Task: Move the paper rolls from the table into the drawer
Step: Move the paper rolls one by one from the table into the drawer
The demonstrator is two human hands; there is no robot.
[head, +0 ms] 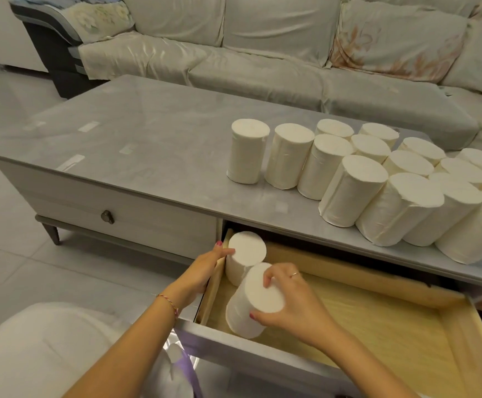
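Two white paper rolls stand upright in the left end of the open wooden drawer (377, 317). My left hand (205, 268) grips the far roll (247, 251) by its left side, reaching over the drawer's left wall. My right hand (288, 303) holds the near roll (257, 303) from above, fingers wrapped over its top rim. Several more white paper rolls (354, 185) stand upright in rows on the right half of the grey table (136, 139).
A shut drawer with a dark knob (107, 217) is on the left of the table front. A cloth-covered sofa (262, 58) runs behind the table. Pale tiled floor (4, 254) lies to the left. My white-clothed knee (47, 349) is at the bottom left.
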